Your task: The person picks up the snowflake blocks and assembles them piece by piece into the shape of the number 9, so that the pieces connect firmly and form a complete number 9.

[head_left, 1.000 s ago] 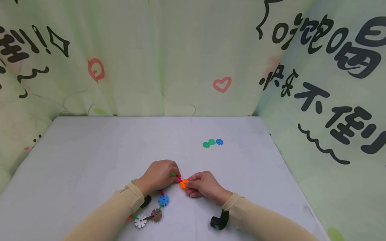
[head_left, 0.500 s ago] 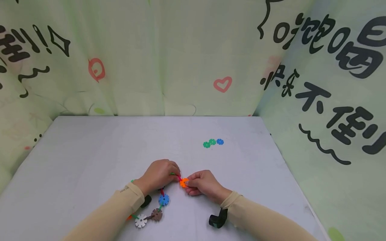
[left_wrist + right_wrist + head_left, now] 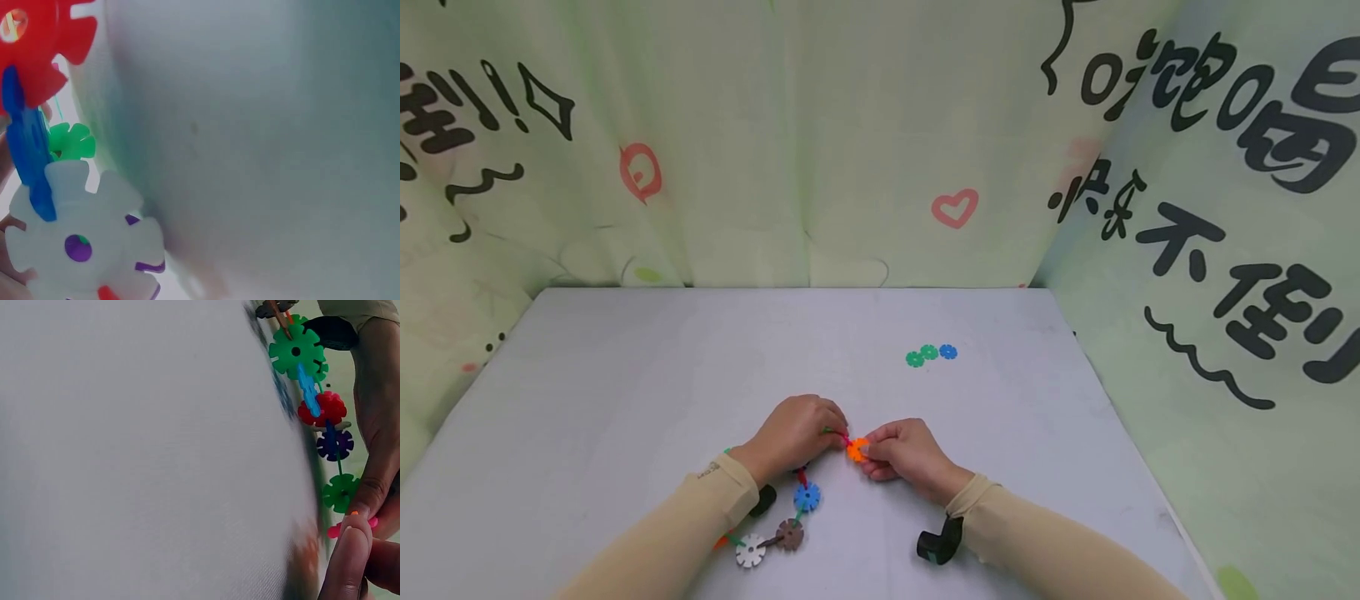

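Observation:
In the head view my right hand (image 3: 912, 457) pinches an orange notched snowflake disc (image 3: 855, 451). The disc meets a pink disc at the fingertips of my left hand (image 3: 793, 432), which grips the end of a chain of interlocked snowflake discs. From under the left wrist the chain comes out with a blue disc (image 3: 807, 497), a brown disc (image 3: 790, 535) and a white disc (image 3: 750, 551). The left wrist view has a red disc (image 3: 44, 37) and a pale disc (image 3: 87, 231) close up. A green disc (image 3: 341, 492) hangs beside the fingers in the right wrist view.
Two green discs (image 3: 915, 359) and a loose blue disc (image 3: 948, 352) lie flat farther back on the white table (image 3: 700, 350). Black wrist devices are on both forearms, the right one (image 3: 938, 546) hanging low. A printed curtain (image 3: 865, 150) encloses the back and sides.
My right hand has shifted slightly away from the body, with the orange disc rising a little in view. The left hand stays almost still, keeping its grip on the chain.

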Demonstrator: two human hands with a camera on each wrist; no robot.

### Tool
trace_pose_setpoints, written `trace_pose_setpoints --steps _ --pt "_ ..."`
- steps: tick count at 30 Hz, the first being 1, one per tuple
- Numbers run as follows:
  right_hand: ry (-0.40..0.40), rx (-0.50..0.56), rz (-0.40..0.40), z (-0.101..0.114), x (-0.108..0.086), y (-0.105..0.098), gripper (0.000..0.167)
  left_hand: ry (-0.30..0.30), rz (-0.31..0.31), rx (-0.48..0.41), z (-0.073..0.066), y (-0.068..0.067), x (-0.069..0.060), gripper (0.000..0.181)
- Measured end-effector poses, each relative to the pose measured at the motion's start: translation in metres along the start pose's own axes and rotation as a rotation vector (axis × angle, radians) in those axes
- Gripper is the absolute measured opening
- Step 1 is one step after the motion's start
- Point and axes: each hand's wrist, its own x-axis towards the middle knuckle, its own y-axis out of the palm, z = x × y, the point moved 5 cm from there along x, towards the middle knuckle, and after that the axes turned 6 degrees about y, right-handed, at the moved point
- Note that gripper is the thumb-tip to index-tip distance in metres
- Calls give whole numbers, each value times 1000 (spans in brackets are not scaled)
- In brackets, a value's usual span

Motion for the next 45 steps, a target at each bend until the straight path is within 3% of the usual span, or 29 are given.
trace_pose_setpoints --steps 9,17,24,31,35,40,45 --pt "36 73 3 -1 0 1 17 8 -28 6 1 0 0 12" --pt "12 58 -30 0 3 2 16 -6 -41 -11 2 0 0 12" --pt "70 122 -13 -4 4 2 18 -18 -54 -5 2 0 0 12" --pt "-28 74 -35 3 6 4 15 -4 -73 32 -1 -3 0 12" --pt "-48 29 -21 4 6 4 15 -40 -38 47 -3 -5 1 11" --pt "-20 -36 8 -1 7 0 17 -134 69 -11 -1 0 -1 15" --pt "-9 -67 13 -5 11 -4 19 -159 133 -49 1 0 -1 23"
